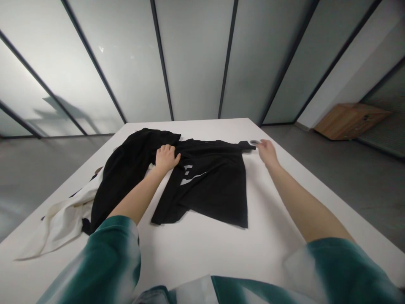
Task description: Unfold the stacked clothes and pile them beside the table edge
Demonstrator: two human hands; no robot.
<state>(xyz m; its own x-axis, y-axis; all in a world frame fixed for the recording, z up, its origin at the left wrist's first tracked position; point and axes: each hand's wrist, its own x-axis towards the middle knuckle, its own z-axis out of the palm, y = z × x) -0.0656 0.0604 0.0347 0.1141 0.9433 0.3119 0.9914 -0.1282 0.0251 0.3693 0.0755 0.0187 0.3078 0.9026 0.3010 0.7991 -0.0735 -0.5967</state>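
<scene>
A black shirt (218, 181) with a white print on its front lies spread on the white table. My left hand (166, 157) presses down at its left shoulder, palm down with the thumb apart, where the shirt meets a heap of dark cloth. At the far right, my right hand (267, 152) has its fingers pinched together at the end of the shirt's right sleeve (246, 146). A blurred grey edge shows at those fingertips, and its details are unclear. The shirt's left sleeve (166, 209) points toward me.
Black cloth (126, 169) is heaped to the left of the shirt. Under and beside it lies white cloth (68, 217) near the left edge of the table (202, 249). Frosted glass panels (194, 59) rise beyond the table. A wooden cabinet (348, 120) stands on the floor at right.
</scene>
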